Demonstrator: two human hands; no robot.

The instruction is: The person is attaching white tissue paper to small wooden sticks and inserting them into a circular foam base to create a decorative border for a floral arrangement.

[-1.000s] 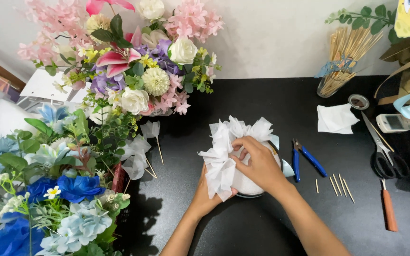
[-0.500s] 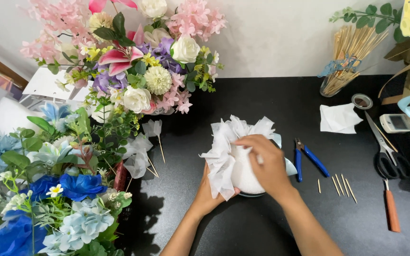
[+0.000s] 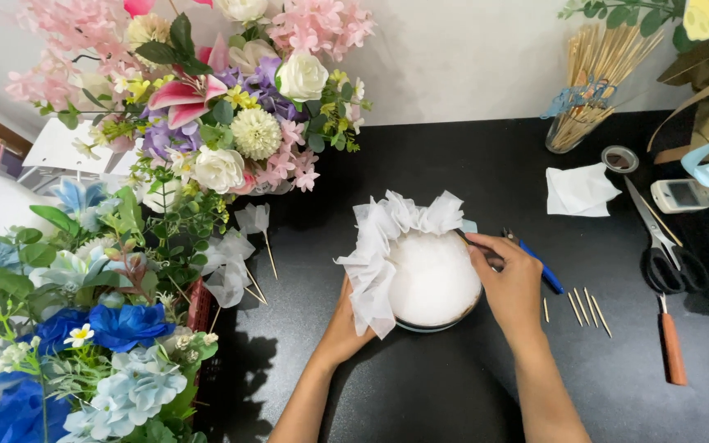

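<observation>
Head view: left hand (image 3: 346, 324) steadies the round white foam-filled bowl (image 3: 432, 279) mid-bench; right hand (image 3: 514, 283) pinches a thin wooden stick (image 3: 476, 241) at its rim. Recommend pressing straight, bowl braced.

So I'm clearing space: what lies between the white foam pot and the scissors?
In the head view, the right hand, a blue-handled tool and loose wooden picks.

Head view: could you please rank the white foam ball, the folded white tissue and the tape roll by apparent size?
1. White foam ball, largest.
2. Folded white tissue.
3. Tape roll, smallest.
All lie on the black table, so nearness hardly matters.
</observation>
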